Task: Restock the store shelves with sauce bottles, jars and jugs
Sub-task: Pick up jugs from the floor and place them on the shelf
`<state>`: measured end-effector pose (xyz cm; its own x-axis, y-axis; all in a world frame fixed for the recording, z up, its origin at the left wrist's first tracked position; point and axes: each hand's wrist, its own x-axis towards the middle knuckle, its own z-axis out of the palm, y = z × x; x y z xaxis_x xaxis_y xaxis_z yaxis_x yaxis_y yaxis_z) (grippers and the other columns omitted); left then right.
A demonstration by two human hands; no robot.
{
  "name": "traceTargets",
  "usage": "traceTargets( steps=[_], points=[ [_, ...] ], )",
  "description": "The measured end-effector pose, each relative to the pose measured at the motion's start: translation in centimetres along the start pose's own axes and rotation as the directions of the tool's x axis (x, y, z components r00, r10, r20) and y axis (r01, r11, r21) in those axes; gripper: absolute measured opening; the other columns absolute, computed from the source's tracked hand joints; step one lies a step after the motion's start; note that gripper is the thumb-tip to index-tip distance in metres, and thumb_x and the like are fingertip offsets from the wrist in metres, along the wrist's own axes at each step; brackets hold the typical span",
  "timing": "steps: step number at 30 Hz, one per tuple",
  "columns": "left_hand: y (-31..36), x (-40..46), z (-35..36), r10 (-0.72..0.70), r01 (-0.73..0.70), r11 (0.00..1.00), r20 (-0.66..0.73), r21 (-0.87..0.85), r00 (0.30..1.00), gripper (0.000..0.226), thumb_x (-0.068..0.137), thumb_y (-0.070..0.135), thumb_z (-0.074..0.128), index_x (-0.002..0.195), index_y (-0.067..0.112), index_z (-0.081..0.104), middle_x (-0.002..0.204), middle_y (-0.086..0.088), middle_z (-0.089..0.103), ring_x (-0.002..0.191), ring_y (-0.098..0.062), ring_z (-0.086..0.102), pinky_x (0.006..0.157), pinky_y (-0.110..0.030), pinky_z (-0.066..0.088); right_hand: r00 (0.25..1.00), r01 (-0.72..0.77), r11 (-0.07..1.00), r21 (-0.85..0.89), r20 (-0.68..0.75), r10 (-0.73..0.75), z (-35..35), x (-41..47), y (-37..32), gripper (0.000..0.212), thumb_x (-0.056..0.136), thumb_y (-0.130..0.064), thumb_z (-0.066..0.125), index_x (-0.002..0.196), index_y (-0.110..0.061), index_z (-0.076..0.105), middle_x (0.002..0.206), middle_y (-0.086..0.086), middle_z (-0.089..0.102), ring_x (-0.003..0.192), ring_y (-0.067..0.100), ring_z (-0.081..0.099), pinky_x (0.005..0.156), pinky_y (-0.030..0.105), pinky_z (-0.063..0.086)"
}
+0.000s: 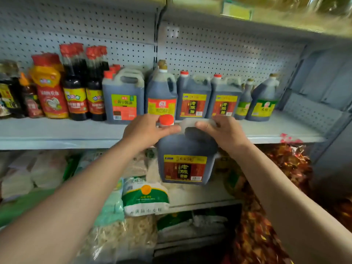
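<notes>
Right hand grips the handle and left hand curls round the neck of the jug, hanging below the shelf edge; lift it level, clear the lip, then slide forward.

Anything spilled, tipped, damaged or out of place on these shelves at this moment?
Nothing stands out. The bottles and jugs on the shelf stand upright, with no visible spill. The left hand and right hand hold the dark jug upright below shelf level.
</notes>
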<state>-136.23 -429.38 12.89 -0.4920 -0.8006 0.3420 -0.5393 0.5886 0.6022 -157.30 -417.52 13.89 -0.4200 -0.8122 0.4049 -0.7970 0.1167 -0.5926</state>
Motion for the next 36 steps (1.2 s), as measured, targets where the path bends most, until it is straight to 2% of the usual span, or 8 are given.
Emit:
traceTargets(
  steps=[5,9,13,20,23,26,29,36],
  points=[
    [5.1,9.3,1.2,-0.047,0.048,0.999,-0.1,0.008,0.994,0.052,0.053,0.094,0.052,0.077,0.049,0.065,0.064,0.014,0.064,0.07,-0.015,0.065,0.056,-0.029,0.044,0.992,0.121,0.99,0.07,-0.04,-0.119,-3.9,11.7,3.2,0.062,0.078,-0.068,0.069,0.062,-0.012,0.048,0.056,-0.005,0.039,0.056,0.016,0.034,0.055,0.035,0.027],
    [6.8,15.9,2.8,-0.038,0.047,0.996,-0.104,0.078,0.994,0.065,0.059,0.086,0.061,0.083,0.025,0.066,0.088,0.0,0.07,0.083,-0.024,0.065,0.072,-0.036,0.054,0.984,0.177,0.981,0.076,-0.036,-0.175,-4.1,18.6,6.0,0.057,0.083,-0.062,0.068,0.065,-0.009,0.054,0.058,-0.002,0.039,0.057,0.016,0.033,0.051,0.03,0.027],
    [6.0,19.9,5.3,-0.085,0.085,0.994,-0.006,0.075,0.996,0.043,0.065,0.055,0.085,0.089,0.033,0.058,0.1,0.008,0.066,0.092,-0.015,0.06,0.07,-0.026,0.042,0.986,0.163,0.98,0.111,0.009,-0.165,-2.6,23.0,8.7,0.054,0.084,-0.058,0.069,0.064,-0.01,0.055,0.058,-0.004,0.04,0.057,0.013,0.034,0.049,0.026,0.027],
    [4.7,22.9,7.8,-0.085,0.104,0.975,-0.104,0.198,0.991,0.106,0.057,0.052,0.089,0.147,0.03,0.036,0.141,-0.005,0.055,0.131,-0.031,0.048,0.103,-0.04,0.043,0.996,0.084,0.993,0.086,-0.008,-0.083,-0.5,27.0,11.6,0.057,0.082,-0.068,0.064,0.061,-0.017,0.05,0.053,-0.008,0.045,0.053,0.007,0.042,0.05,0.029,0.029],
    [5.0,23.2,8.0,0.055,-0.013,0.93,-0.103,0.368,0.993,0.134,0.052,0.046,0.093,0.157,0.029,0.011,0.159,-0.006,0.031,0.141,-0.033,0.029,0.113,-0.043,0.034,0.985,0.102,0.981,0.164,0.122,-0.123,-0.4,27.3,12.2,0.05,0.077,-0.066,0.071,0.094,-0.02,0.06,0.082,-0.005,0.061,0.079,0.015,0.057,0.064,0.031,0.042],
    [4.8,23.2,8.4,0.137,-0.103,0.863,-0.032,0.494,0.99,0.133,0.05,0.046,0.094,0.155,0.024,0.016,0.161,-0.001,0.02,0.143,-0.03,0.027,0.115,-0.044,0.031,0.94,0.141,0.959,0.246,0.271,-0.207,-0.6,26.5,13.2,0.1,0.065,-0.047,0.09,0.145,-0.026,0.033,0.129,-0.005,0.052,0.118,0.014,0.05,0.085,0.022,0.045],
    [4.7,23.2,8.7,0.183,-0.117,0.809,-0.057,0.575,0.981,0.13,0.048,0.052,0.093,0.152,0.022,0.021,0.157,-0.001,0.025,0.14,-0.026,0.029,0.114,-0.04,0.03,0.901,0.232,0.95,0.208,0.321,-0.291,-0.2,25.9,13.9,0.135,0.061,-0.025,0.096,0.157,-0.033,0.002,0.158,-0.004,0.027,0.139,0.014,0.033,0.104,0.024,0.035],
    [4.5,24.2,8.7,0.258,-0.156,0.758,-0.07,0.634,0.964,0.128,0.05,0.06,0.088,0.152,0.017,0.024,0.15,-0.005,0.033,0.141,-0.026,0.024,0.122,-0.039,0.012,0.937,0.29,0.957,0.029,0.196,-0.29,0.2,26.9,14.1,0.118,0.056,-0.02,0.096,0.146,-0.039,0.023,0.109,0.001,0.052,0.094,0.023,0.053,0.076,0.029,0.038]
  ],
)
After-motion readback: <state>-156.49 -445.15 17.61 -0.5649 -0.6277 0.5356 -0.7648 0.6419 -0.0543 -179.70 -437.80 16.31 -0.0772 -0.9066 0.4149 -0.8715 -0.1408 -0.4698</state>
